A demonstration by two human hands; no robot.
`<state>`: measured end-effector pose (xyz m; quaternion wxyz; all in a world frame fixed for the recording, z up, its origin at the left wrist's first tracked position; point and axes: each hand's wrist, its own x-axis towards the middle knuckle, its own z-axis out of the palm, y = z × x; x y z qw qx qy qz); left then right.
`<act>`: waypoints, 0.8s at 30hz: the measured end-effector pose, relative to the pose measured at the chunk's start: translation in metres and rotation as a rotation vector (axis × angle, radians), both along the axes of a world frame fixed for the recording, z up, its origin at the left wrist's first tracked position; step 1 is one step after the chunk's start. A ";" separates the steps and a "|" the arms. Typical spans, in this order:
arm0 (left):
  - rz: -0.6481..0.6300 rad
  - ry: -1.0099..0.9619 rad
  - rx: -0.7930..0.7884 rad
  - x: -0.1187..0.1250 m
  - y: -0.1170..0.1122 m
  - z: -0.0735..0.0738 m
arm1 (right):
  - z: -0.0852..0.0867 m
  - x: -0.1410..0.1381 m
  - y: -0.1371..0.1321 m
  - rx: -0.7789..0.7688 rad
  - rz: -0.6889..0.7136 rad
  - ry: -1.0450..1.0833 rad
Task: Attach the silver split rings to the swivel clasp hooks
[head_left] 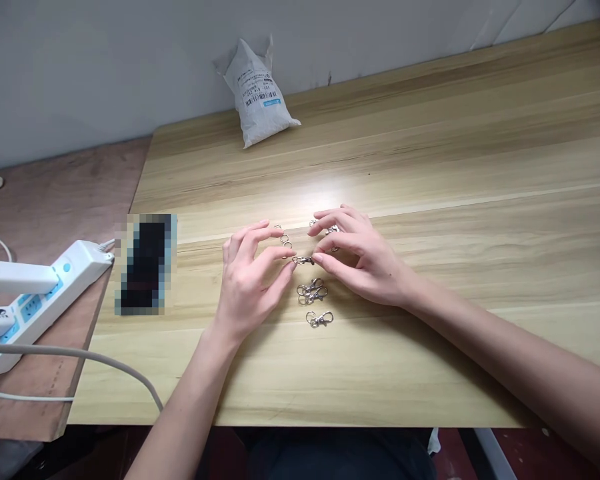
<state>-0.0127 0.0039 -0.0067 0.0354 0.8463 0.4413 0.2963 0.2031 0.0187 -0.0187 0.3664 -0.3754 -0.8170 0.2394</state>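
My left hand (250, 277) and my right hand (363, 257) meet over the middle of a light wooden table (430, 200). Both pinch one small metal clasp (303, 260) between thumb and fingertips, the left from its left end, the right from its right end. Just below it lie a small heap of metal clasps with rings (311, 292) and a single clasp (320, 319). Loose split rings (284, 238) lie behind my left fingertips. More metal pieces (333, 230) show under my right fingers, partly hidden.
A white plastic bag with a barcode label (258, 93) leans against the wall at the back. A dark phone (147, 265) lies left of my hands. A white power strip (35, 297) with plugs and cables sits on the darker table at the left.
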 end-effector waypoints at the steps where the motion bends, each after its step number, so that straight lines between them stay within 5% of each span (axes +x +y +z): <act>1: 0.002 -0.016 -0.027 -0.001 0.001 0.000 | 0.000 0.000 0.000 0.022 0.002 -0.021; 9: -0.090 0.070 -0.233 -0.016 0.006 -0.002 | -0.009 0.011 0.014 0.156 -0.147 -0.239; 14: -0.016 0.119 -0.202 -0.024 0.014 -0.001 | -0.013 0.009 0.020 0.170 -0.265 -0.377; 24: 0.005 0.238 -0.102 -0.015 0.017 -0.003 | -0.011 0.004 0.020 0.279 -0.262 -0.408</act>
